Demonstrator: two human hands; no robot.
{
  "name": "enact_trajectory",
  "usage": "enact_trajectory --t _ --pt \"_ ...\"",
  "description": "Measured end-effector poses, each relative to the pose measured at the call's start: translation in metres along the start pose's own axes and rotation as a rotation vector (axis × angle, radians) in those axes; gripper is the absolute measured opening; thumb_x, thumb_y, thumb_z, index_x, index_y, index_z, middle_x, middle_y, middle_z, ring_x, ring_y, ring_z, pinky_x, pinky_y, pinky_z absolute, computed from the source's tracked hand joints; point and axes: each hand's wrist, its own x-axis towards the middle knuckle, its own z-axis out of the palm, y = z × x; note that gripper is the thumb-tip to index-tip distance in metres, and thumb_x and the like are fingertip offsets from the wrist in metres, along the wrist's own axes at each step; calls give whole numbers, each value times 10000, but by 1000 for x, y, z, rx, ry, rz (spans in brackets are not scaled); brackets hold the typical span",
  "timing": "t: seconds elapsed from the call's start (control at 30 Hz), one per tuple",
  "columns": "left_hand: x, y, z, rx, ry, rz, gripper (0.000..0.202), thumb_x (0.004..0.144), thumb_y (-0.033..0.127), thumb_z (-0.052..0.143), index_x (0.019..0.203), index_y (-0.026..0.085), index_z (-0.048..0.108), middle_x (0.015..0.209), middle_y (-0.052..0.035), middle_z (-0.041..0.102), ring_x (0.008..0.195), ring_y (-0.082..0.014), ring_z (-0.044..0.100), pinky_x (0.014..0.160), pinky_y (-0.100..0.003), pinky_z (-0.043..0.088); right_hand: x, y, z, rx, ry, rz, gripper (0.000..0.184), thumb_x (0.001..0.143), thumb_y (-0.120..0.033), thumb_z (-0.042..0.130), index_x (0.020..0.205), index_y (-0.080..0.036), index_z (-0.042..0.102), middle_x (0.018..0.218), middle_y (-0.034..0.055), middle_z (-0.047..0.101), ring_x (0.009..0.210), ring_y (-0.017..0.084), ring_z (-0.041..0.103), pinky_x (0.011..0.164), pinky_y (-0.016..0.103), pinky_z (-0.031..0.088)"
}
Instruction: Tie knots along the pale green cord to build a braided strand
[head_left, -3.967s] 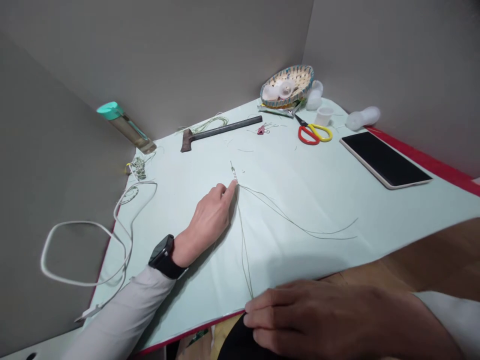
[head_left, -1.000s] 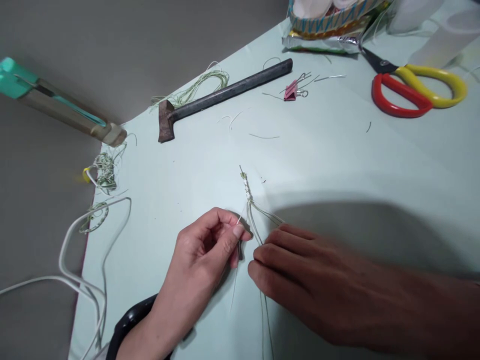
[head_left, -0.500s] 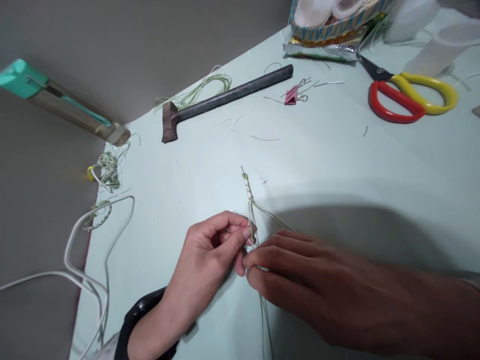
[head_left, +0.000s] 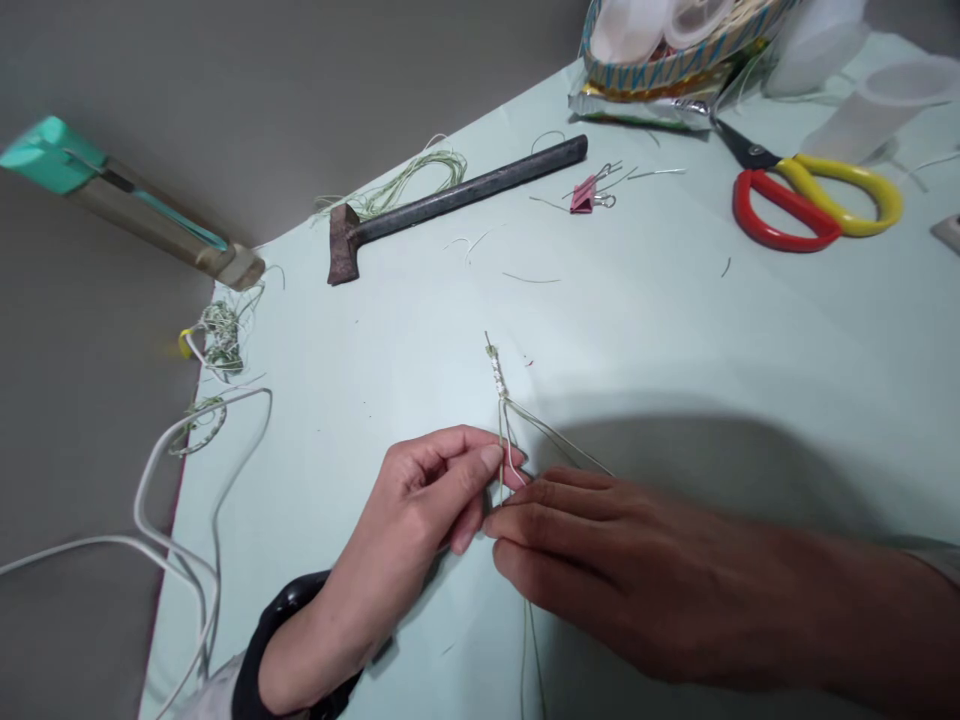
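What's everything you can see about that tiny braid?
The braid is short, bumpy, white and pale green, like knotted cord. It lies slanted on the table, a thin end poking from its far tip. Loose strands leave its near end toward the left hand and right hand; neither hand touches the braid.

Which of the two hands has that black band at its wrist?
The left hand: the black band sits at its wrist. The right hand shows no band.

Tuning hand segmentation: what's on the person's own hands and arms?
Left hand: ungloved, glossy black watch-like band at the wrist, pale grey sleeve behind it. Right hand: ungloved, no band visible, a sliver of greyish sleeve at the picture's edge.
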Motion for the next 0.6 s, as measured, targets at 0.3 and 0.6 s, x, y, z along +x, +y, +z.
enact_trajectory --t 0.3,0.6 --pt "1 -1 4 -89 46 8 213 896 352 717 797 163 713 582 48 528 464 -40 293 441 -202 186 0 0 -8 -52 266 161 154 988 -76 455 1064 -135 575 968 52 697 827 148 612 740 279 504" --pt "2 -6 7 -71 93 31 212 891 337 706 782 156 681 540 47 477 462 -54 290 423 -207 171 1 10 3 -112 146 374 138 993 -148 528 866 -203 526 746 -23 569 648 130 500 636 280 360"
